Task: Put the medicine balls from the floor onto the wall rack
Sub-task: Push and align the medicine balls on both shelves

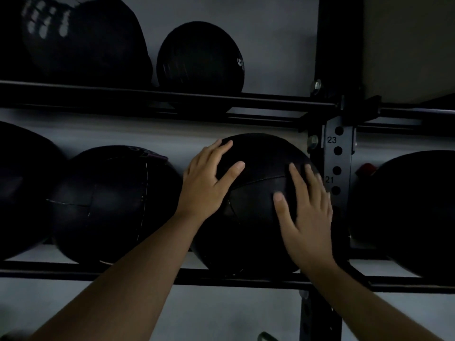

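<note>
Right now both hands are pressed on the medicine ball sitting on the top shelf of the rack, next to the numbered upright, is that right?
Not quite. The head view shows the left hand and right hand on the medicine ball, which sits on the lower shelf, not the top one. It is next to the numbered upright.

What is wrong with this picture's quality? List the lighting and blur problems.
Head view: very dim, so the black medicine ball and its neighbours lose surface detail against the paler wall; the right hand is motion-blurred at the fingertips, the left hand sharper; the rack upright stays legible, its numbers 23 and 21 readable; wide-angle bending shows in the rails.
</note>
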A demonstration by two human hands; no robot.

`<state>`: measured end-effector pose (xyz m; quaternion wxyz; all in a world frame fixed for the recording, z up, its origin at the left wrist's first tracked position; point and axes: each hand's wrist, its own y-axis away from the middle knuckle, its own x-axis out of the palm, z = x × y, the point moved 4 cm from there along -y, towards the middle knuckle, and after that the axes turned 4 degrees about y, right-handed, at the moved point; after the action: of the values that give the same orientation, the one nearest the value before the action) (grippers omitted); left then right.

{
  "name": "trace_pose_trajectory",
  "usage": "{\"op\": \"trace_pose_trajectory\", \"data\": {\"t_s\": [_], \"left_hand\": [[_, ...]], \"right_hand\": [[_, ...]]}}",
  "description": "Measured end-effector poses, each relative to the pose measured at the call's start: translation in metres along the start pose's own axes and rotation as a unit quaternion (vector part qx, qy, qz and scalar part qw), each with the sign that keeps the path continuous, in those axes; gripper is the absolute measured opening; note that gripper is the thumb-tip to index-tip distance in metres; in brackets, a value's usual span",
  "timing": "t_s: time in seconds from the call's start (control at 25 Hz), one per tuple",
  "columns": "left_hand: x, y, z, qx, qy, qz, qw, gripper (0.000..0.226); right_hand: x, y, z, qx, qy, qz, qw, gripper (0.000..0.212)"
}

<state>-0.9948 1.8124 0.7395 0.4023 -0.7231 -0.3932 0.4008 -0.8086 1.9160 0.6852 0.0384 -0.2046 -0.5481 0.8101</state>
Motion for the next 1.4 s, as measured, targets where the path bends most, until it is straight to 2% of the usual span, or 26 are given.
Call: {"op": "trace_pose_trajectory", "data": {"t_s": [0.16,0.28,0.4,0.56,0.72,0.84,0.92,1.0,1.08,1.16,1.24,1.32,1.4], "left_hand": [[0.0,0.0,0.001,-0.017,-0.006,0.019,1.0,0.068],[-0.005,0.003,-0.004,-0.044,-0.022,0.053,0.997,0.064],[-0.014,0.005,-0.012,-0.062,-0.077,0.109,0.989,0.066],[-0.035,0.0,-0.013,-0.043,-0.149,0.182,0.971,0.07],[-0.087,-0.002,0.019,-0.028,-0.22,0.204,0.954,0.057],[-0.148,0.002,0.065,-0.033,-0.262,0.191,0.945,0.054],[-0.199,0.003,0.105,-0.064,-0.281,0.158,0.944,0.059],[-0.245,0.005,0.147,-0.154,-0.246,0.106,0.951,0.068],[-0.272,0.008,0.183,-0.253,-0.134,0.074,0.955,0.08],[-0.276,0.008,0.2,-0.271,-0.05,0.085,0.957,0.088],[-0.268,0.006,0.207,-0.264,-0.006,0.112,0.958,0.094],[-0.262,0.0,0.209,-0.272,0.038,0.11,0.955,0.094],[-0.26,-0.003,0.208,-0.281,0.075,0.071,0.954,0.087]], "right_hand": [[0.005,0.012,0.003,-0.001,0.008,-0.032,0.999,0.071],[0.002,0.012,0.006,-0.002,0.021,-0.002,1.0,0.073],[-0.01,0.006,0.006,-0.014,0.068,0.022,0.997,0.07],[-0.023,-0.022,0.034,-0.008,0.099,0.014,0.995,0.059],[0.012,-0.038,0.1,-0.061,0.154,0.041,0.985,0.052],[0.052,-0.039,0.145,-0.045,0.176,0.076,0.98,0.051],[0.083,-0.039,0.176,-0.022,0.177,0.107,0.978,0.052],[0.113,-0.035,0.204,0.016,0.137,0.142,0.98,0.055],[0.14,-0.022,0.226,0.063,0.077,0.189,0.977,0.062],[0.164,-0.002,0.244,0.125,-0.011,0.229,0.965,0.076],[0.183,0.011,0.259,0.183,-0.072,0.208,0.958,0.091],[0.2,0.015,0.268,0.218,-0.08,0.169,0.958,0.099],[0.212,0.008,0.266,0.23,-0.068,0.147,0.96,0.102]]}}
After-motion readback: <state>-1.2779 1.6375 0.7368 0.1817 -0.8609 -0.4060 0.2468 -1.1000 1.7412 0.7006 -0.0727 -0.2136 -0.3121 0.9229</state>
